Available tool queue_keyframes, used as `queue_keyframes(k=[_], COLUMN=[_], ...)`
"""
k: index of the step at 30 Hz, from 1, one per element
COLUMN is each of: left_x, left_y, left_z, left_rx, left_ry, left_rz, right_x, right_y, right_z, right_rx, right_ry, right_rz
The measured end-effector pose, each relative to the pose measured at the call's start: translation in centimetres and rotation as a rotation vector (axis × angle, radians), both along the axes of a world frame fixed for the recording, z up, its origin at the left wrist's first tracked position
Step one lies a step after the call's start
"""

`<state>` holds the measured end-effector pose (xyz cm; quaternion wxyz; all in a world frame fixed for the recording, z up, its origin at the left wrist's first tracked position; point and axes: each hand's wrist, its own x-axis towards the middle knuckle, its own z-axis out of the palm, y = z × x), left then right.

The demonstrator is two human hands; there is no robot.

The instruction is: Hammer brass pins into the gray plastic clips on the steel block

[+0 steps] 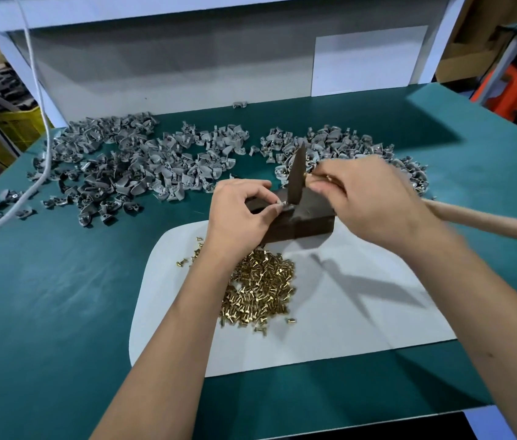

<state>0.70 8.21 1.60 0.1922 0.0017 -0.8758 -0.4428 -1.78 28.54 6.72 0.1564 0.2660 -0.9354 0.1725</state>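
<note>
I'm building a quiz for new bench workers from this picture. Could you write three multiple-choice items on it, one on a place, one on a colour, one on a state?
1. Where does the loose heap of small brass pins lie?
A. On the white sheet, on the near side of the dark steel block
B. Among the gray plastic clips
C. On the bare mat at far left

2. What colour is the bench mat?
A. Red
B. Teal green
C. Yellow

3. What is the left hand doing?
A. Lying flat and idle
B. Pinching a small gray clip on the block
C. Scooping pins

Answers: 1 A, the heap sits on the sheet just this side of the block. 2 B, the mat is teal all round the sheet. 3 B, thumb and fingers curl onto the clip beside the hammer head, which the right hand holds.
</note>
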Motion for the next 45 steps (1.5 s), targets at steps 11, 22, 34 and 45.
queue_keyframes(k=[11,22,34,45], left_x=[0.3,0.1,-0.5,-0.8], left_y=[0.5,0.4,-2.2,-7.6], left_z=[0.0,-0.1,0.4,-0.3], left_rx=[0.038,0.156,0.266,0.755], left_ry=[0.001,-0.021,0.129,0.051], left_rz=[-0.002,-0.028,0.331,0.697], right_x=[0.2,-1.7,-3.6,-3.1], right_y=[3.7,-0.9,-0.2,-7.6], right_z=[-0.7,-0.7,-4.4,-0.3], right_rx=[0.135,-0.196,-0.444,-0.162], right_ry=[-0.567,-0.204,-0.071,-0.075], right_rz=[0.26,0.211,-0.255,0.056])
